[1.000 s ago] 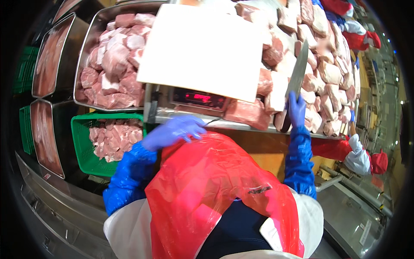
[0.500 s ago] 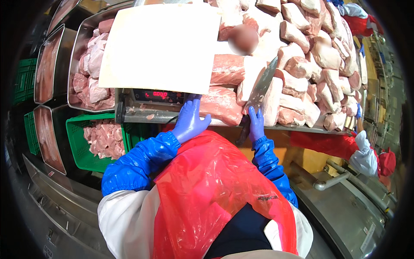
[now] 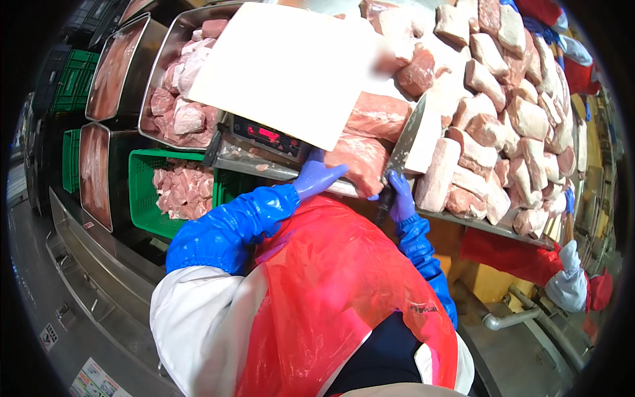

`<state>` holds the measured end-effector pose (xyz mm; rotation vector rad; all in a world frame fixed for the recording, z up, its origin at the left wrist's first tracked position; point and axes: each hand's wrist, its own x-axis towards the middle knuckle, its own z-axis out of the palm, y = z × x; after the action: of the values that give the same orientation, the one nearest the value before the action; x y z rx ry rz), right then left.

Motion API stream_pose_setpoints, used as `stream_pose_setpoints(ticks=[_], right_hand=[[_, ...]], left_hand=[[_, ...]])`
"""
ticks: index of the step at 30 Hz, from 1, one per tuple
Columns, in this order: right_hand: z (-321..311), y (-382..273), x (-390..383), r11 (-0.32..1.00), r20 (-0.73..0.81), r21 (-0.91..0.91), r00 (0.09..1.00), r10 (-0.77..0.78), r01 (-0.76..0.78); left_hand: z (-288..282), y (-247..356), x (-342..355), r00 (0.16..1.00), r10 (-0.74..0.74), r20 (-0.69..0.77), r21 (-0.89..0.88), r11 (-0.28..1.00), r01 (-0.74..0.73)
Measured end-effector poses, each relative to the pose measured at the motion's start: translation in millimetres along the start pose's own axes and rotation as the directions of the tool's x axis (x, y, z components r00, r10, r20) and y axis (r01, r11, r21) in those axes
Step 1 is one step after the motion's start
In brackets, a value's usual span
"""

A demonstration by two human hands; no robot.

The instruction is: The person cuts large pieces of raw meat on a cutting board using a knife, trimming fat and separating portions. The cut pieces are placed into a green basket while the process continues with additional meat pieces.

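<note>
My right hand, in a purple glove, is closed round the dark handle of a long-bladed knife. The blade points up and away, beside a pink slab of meat. My left hand, also gloved, is at the near edge of a scale with a lit red display. Its thumb stretches toward the slab; the fingertips are partly hidden under the corner of a white board that covers the scale. Another slab lies just beyond the first.
Many pale meat blocks cover the table to the right. At left are a steel tub of meat, a green crate of smaller pieces and more metal trays. Other people's gloved hands and sleeves show at the right.
The whole view has turned, so the table now slants down to the right. My hands stay near the scale and on the knife; the thumb of my left hand reaches nearer the slab.
</note>
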<state>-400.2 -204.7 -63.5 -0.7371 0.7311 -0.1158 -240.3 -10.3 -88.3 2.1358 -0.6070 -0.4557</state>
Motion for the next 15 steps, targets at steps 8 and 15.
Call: stream_pose_setpoints(ticks=[8,15], right_hand=[[11.7,-19.6,-84.8,0.936,-0.074,-0.318,0.98,-0.182,0.15],[128.5,-90.9,-136.3,0.692,-0.19,-0.649,0.813,-0.551,0.318]], left_hand=[[-21.3,36.2,49.6,0.522,-0.122,0.844,-0.323,0.661,0.677],[6.7,83.8,34.5,0.399,0.195,0.896,-0.444,0.426,0.788]])
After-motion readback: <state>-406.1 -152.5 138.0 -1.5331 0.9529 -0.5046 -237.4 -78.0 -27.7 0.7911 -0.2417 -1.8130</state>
